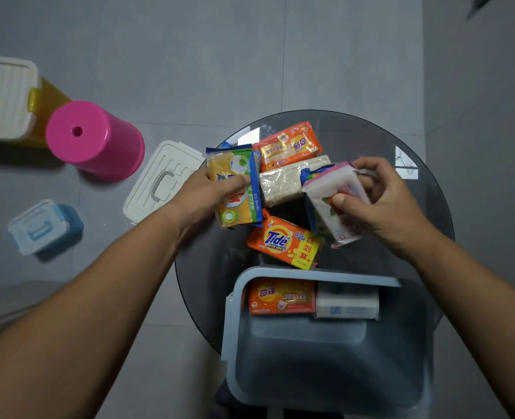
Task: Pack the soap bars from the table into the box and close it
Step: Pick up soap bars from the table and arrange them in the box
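Gripping one soap bar each, both hands work above the round dark glass bench [425,225]. The left hand [203,192] is closed on a yellow-and-blue wrapped bar [235,189], thumb across its face; the bar's long axis runs roughly 12 to 6 o'clock. The right hand [380,201] pinches a white-and-pink wrapped bar [337,204] between thumb and fingers; this bar is tilted, its long axis running about 11 to 5 o'clock.

Between the hands, on the bench, lie three more bars. An orange bar [289,146] sits at 12 o'clock of the group, long axis near 9 to 3, slightly raised at the right end. Just below it, touching, lies a pale clear-wrapped bar [283,182] on much the same axis. An orange Tide bar [284,243] lies at 6 o'clock of the group, near the box rim.

The grey-blue box [325,373] stands open at the 6 o'clock edge of the bench. Inside, against its far wall, an orange bar in the box [281,296] and a white bar in the box [346,302] lie side by side, long axes 9 to 3.

A white lid [162,179] lies at 9 o'clock, beside the bench.
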Demonstrator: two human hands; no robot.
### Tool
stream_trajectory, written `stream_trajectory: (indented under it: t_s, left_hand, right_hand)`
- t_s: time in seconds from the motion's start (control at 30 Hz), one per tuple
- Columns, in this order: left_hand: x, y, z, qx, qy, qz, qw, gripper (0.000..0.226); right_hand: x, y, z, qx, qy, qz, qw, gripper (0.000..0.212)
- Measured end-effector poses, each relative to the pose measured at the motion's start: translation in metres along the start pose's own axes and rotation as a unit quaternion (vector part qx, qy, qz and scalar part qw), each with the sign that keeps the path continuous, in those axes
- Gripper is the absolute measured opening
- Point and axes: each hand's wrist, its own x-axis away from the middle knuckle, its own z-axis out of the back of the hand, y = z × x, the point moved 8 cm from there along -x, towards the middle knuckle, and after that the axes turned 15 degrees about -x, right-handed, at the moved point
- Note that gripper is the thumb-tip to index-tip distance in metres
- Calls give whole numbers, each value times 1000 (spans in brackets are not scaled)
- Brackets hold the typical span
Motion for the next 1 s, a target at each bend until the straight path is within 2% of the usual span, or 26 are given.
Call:
stream_trajectory:
  t_s: [0.1, 0.23, 0.27, 0.33, 0.43, 0.53, 0.57, 0.6, 0.63, 0.7, 0.77, 0.87, 1.0]
  left_hand:
    - [5, -1, -1, 72, -12, 4, 997, 26]
    - [21, 10, -5, 162, -39, -11, 986, 15]
    - [27, 12, -5, 171, -43, -18, 984, 16]
    - [39, 16, -6, 182, -47, -32, 982, 17]
    - [60, 20, -10, 201, -62, -57, 976, 18]
    - [86, 22, -19, 220, -92, -71, 968, 29]
    - [95, 19, -23, 222, -100, -71, 967, 32]
    - [102, 15, -27, 222, -104, -69, 967, 32]
    - [108, 10, -30, 220, -104, -68, 968, 32]
    - [118, -3, -36, 222, -97, -68, 968, 31]
    - [129, -17, -39, 238, -81, -63, 966, 26]
    - [146, -36, -42, 267, -42, -50, 962, 15]
    - [159, -54, -39, 286, 11, -49, 957, 14]
  right_hand:
    - [6, -6, 2, -68, 39, -10, 997, 59]
    - [13, -5, 9, -165, 85, -25, 982, 86]
    - [15, -4, 8, -197, 89, -30, 976, 84]
    - [23, -5, 4, -270, 86, -39, 958, 64]
    - [41, -7, -6, -366, 73, -64, 926, 16]
    - [61, -6, -14, -417, 35, -96, 903, 16]
    - [68, -6, -19, -426, 24, -115, 897, 25]
    - [74, -4, -22, -433, 1, -127, 892, 42]
    - [81, -1, -24, -432, -16, -143, 890, 57]
    - [96, 7, -26, -417, -33, -171, 892, 65]
    - [112, 16, -27, -378, -59, -203, 901, 62]
    - [135, 27, -31, -263, -115, -231, 930, 63]
    - [155, 44, -39, -132, -153, -265, 943, 44]
